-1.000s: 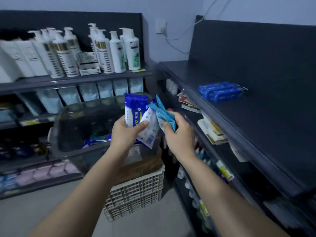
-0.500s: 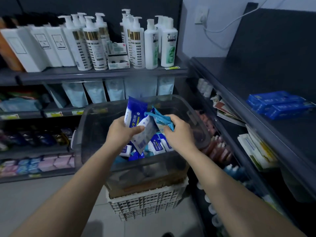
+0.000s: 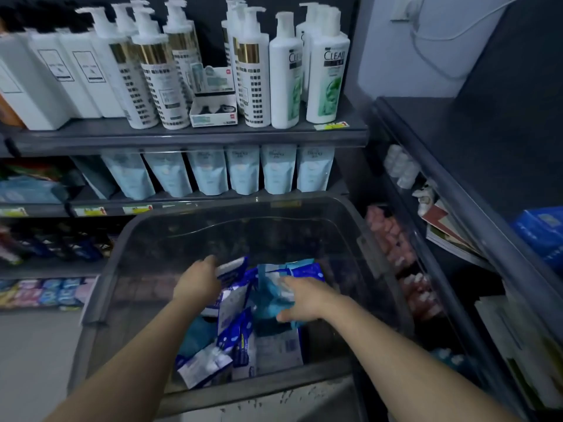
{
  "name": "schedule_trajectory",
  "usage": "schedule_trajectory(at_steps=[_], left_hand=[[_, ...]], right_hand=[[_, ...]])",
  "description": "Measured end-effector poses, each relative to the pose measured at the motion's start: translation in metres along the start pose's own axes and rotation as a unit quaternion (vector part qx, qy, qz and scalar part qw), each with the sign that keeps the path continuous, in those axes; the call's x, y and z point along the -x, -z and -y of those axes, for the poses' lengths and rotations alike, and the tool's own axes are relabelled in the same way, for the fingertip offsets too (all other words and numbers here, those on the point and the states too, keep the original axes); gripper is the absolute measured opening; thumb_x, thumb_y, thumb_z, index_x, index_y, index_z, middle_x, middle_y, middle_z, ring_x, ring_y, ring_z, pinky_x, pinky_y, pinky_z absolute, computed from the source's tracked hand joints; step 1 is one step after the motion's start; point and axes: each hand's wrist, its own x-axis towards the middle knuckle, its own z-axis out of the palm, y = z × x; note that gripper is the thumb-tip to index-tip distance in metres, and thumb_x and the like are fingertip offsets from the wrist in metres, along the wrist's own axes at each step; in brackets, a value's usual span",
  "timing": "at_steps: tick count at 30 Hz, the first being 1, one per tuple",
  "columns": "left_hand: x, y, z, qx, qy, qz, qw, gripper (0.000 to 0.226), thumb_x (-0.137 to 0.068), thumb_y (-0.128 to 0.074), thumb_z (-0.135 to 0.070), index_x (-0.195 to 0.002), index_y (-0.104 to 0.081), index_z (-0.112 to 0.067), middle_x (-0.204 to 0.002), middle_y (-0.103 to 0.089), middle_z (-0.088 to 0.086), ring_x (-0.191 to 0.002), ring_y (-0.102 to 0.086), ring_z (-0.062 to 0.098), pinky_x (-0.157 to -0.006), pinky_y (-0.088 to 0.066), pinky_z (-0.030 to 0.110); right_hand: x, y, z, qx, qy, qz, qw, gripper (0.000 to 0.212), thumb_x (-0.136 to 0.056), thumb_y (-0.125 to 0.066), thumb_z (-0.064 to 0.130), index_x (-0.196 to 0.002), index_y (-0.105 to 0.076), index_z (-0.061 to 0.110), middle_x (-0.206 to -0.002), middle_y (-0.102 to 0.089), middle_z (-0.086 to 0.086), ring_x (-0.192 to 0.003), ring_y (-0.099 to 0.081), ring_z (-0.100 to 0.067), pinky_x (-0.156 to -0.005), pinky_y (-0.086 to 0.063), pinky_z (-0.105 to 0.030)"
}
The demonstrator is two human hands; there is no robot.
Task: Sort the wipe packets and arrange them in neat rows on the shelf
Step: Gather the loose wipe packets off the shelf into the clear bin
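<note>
Both my hands reach down into a clear plastic bin (image 3: 380,263) that holds several wipe packets. My left hand (image 3: 196,283) grips dark blue and white wipe packets (image 3: 233,271) at the pile's left. My right hand (image 3: 307,298) holds light blue wipe packets (image 3: 269,295) at the pile's right. More dark blue and white packets (image 3: 213,362) lie loose on the bin's floor near its front wall. Blue packets (image 3: 542,236) lie on the dark shelf (image 3: 475,153) at the right edge.
White pump bottles (image 3: 152,71) and shampoo bottles (image 3: 327,74) fill the upper shelf ahead, with pale refill pouches (image 3: 243,169) below. The right shelving unit holds small bottles and boxes (image 3: 444,226) under its top board. Grey floor (image 3: 36,345) shows at the left.
Both hands have dropped from above the bin's rim down into the bin with their packets. My view has tilted down and to the left, away from the right shelf.
</note>
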Motion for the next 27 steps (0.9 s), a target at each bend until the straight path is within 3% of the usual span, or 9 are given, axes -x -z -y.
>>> schedule_trajectory(at_steps=[3, 9, 14, 21, 27], left_hand=[[-0.011, -0.013, 0.009, -0.131, -0.002, 0.032, 0.991, 0.044, -0.089, -0.055, -0.021, -0.132, -0.046, -0.018, -0.130, -0.048, 0.012, -0.118, -0.050, 0.030, -0.091, -0.046, 0.039], [-0.014, -0.021, -0.005, -0.234, -0.052, 0.098, 0.966, 0.059, -0.088, -0.062, -0.038, -0.140, -0.040, -0.021, -0.146, -0.037, 0.004, -0.134, -0.035, 0.025, -0.101, -0.039, 0.039], [-0.016, -0.025, -0.019, -0.269, -0.128, 0.088, 0.950, 0.066, -0.082, -0.067, -0.042, -0.139, -0.041, -0.021, -0.140, -0.043, 0.004, -0.132, -0.038, 0.024, -0.104, -0.039, 0.038], [-0.014, -0.010, -0.041, -0.257, -0.247, 0.021, 0.934, 0.045, -0.085, -0.064, -0.033, -0.127, -0.050, -0.022, -0.127, -0.051, 0.000, -0.122, -0.046, 0.020, -0.094, -0.044, 0.033], [0.007, 0.011, -0.068, -0.257, -0.354, -0.048, 0.898, 0.039, -0.087, -0.059, -0.022, -0.125, -0.051, -0.021, -0.122, -0.052, -0.001, -0.118, -0.048, 0.020, -0.089, -0.044, 0.032]], right_hand=[[-0.013, -0.002, -0.013, 0.067, -0.005, 0.063, 0.996, 0.084, -0.080, -0.068, 0.053, -0.148, -0.029, 0.022, -0.150, -0.040, -0.005, -0.133, -0.041, -0.027, -0.104, -0.041, -0.037], [-0.025, -0.001, -0.028, 0.122, -0.016, 0.021, 0.992, 0.068, -0.080, -0.068, 0.051, -0.135, -0.044, 0.020, -0.137, -0.048, -0.008, -0.125, -0.045, -0.028, -0.098, -0.043, -0.037], [-0.017, -0.003, -0.031, 0.137, -0.022, -0.036, 0.990, 0.062, -0.078, -0.070, 0.050, -0.127, -0.048, 0.018, -0.133, -0.051, -0.007, -0.123, -0.046, -0.028, -0.095, -0.041, -0.037], [0.016, 0.001, -0.024, 0.106, -0.063, -0.141, 0.982, 0.053, -0.081, -0.069, 0.041, -0.123, -0.051, 0.017, -0.128, -0.053, -0.009, -0.119, -0.048, -0.029, -0.095, -0.041, -0.036], [0.066, 0.000, -0.009, 0.068, -0.118, -0.272, 0.953, 0.048, -0.086, -0.062, 0.037, -0.129, -0.051, 0.019, -0.123, -0.055, -0.005, -0.119, -0.047, -0.026, -0.094, -0.041, -0.036]])
